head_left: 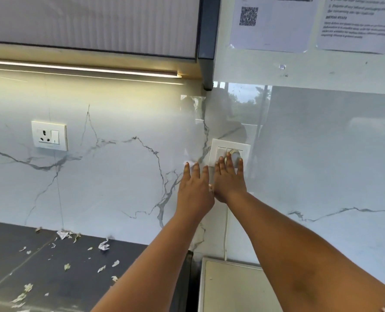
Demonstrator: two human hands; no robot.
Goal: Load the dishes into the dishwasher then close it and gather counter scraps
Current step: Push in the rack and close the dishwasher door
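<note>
A kitchen, though likely a shared or staged one rather than a private home. Marble-look backsplash (119, 176) across the middle of the frame, with a wall socket (49, 135) at left and a switch plate (229, 152) near centre. Upper cabinet (92, 23) at top left, lit underneath by a strip light (81, 69). Dark countertop (52, 266) at lower left, strewn with food and paper scraps (103, 245). White appliance top (232, 287) at bottom centre. Printed instruction sheets (270, 23), one bearing a QR code, taped at upper right.
</note>
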